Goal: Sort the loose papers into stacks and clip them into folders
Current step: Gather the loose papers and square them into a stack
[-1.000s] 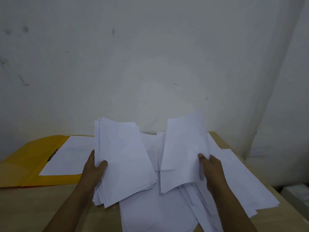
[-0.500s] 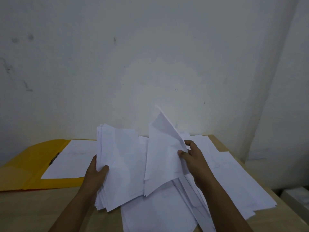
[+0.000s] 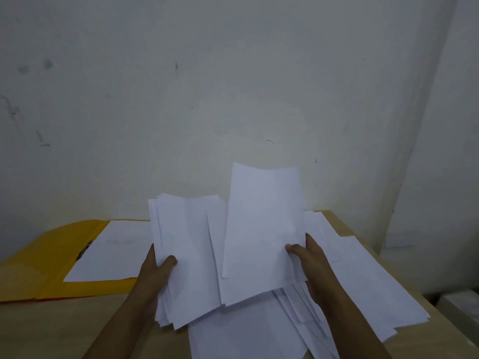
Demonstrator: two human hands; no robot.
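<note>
My left hand (image 3: 158, 270) grips a thick stack of white papers (image 3: 184, 255) by its left edge, thumb on top, held tilted above the table. My right hand (image 3: 308, 257) pinches a single white sheet (image 3: 261, 229) by its right edge and holds it upright against the right side of the stack. Several loose white papers (image 3: 357, 281) lie spread over the wooden table (image 3: 51, 330) beneath and to the right of both hands. An open yellow folder (image 3: 49, 257) lies at the left with a white sheet (image 3: 116, 250) inside and a dark clip at its spine.
A plain white wall (image 3: 233, 86) rises directly behind the table. The table's right edge runs diagonally past the loose papers. A pale box (image 3: 458, 304) sits lower down at the far right, off the table.
My right hand has carried the sheet leftward, turning it from edge-on to flat-facing, up to the stack in my left hand. The left hand and stack stayed in place.
</note>
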